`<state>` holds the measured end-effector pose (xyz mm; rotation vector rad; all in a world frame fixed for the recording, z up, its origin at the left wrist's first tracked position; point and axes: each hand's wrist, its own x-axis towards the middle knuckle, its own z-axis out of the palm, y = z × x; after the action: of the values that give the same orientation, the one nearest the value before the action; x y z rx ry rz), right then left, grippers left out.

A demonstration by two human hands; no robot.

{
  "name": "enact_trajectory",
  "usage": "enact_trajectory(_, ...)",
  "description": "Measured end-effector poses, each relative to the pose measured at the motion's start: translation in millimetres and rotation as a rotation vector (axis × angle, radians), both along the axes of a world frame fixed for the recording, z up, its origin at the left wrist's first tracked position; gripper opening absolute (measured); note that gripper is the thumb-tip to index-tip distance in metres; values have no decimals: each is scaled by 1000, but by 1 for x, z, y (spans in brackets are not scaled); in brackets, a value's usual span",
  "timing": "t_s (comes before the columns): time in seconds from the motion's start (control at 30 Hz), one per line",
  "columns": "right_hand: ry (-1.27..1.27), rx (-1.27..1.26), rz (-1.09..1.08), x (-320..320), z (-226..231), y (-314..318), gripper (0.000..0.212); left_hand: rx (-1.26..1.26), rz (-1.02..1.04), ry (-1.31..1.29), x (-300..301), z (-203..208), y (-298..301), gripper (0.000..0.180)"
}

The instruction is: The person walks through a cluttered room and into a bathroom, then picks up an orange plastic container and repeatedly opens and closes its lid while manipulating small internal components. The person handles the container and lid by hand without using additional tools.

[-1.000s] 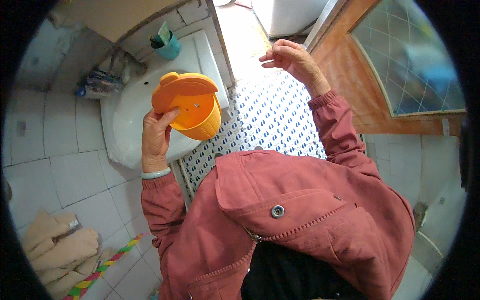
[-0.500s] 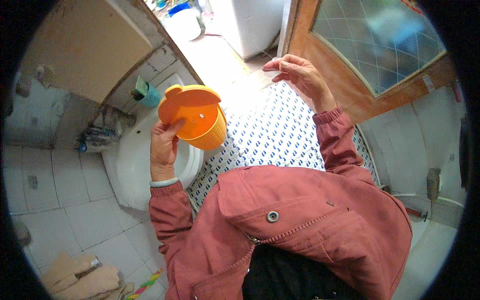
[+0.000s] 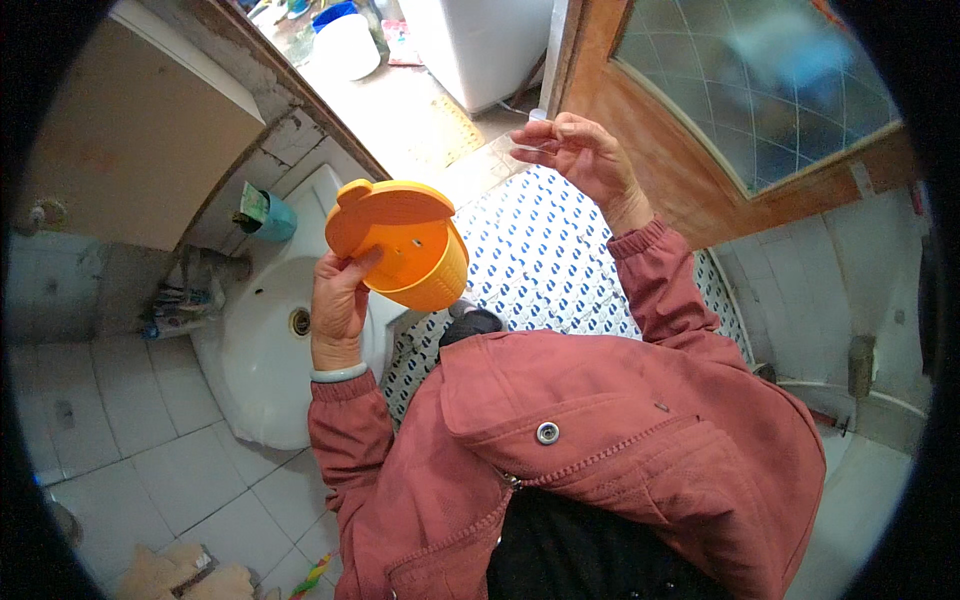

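An orange lidded bin (image 3: 425, 278) is in my left hand (image 3: 340, 308), tilted over the edge of the washbasin. The thumb presses inside its rim and the fingers lie behind. Its round orange lid (image 3: 390, 215) stands partly raised, and a small pale speck shows on the inside. My right hand (image 3: 590, 160) is lifted near the doorway, thumb and fingers bent toward each other. A small whitish, see-through bit (image 3: 538, 116) appears at its fingertips, too small to name.
The white washbasin (image 3: 255, 355) is at left, with a teal cup (image 3: 272, 218) on its ledge. A wooden door with glass (image 3: 700, 180) stands at right. A footprint-patterned mat (image 3: 545, 255) covers the floor. A white bucket (image 3: 347, 48) sits beyond the doorway.
The view has shifted, and more of the basin with its drain now shows. The bin sits slightly farther right and lower in view; my right hand sits a little farther left.
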<state>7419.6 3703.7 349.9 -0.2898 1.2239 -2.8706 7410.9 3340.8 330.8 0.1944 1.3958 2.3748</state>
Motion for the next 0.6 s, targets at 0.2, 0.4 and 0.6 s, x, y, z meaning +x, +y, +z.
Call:
enact_trajectory(0.2,9,43,122,-13,11,2,22,-39,52,43,5,20,20,31)
enact_trajectory(0.4,-116,314,154,-8,13,-4,20,-39,78,92,39,26,37,31)
enact_trajectory(0.6,-245,309,101,-14,-21,12,18,-52,37,109,59,16,99,29)
